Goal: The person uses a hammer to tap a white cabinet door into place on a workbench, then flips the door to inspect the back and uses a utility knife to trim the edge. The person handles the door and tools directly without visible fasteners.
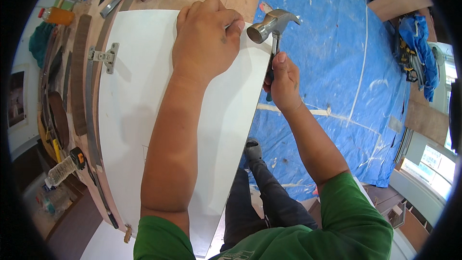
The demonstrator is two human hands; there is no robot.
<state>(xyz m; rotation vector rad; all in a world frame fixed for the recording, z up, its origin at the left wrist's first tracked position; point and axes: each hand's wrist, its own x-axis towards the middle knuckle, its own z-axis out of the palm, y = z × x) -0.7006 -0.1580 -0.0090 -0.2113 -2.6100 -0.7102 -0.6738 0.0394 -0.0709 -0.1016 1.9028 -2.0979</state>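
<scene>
The claw hammer (273, 23), with its shiny curved steel head, is at the smooth white panel's (221, 110) far right corner, the right hand's (285, 82) fingers wrapped round its handle, presumably to leave the head free. The left hand (207, 38) bends over the far edge, seemingly steadying it, though whether its curled fingers pinch anything I cannot tell. A metal hinge (109, 58) sits left, creased blue sheeting (327, 67) right.

A silver-headed claw hammer (275, 25), claw rightward, is by the right edge of a flat white panel (230, 96).
</scene>
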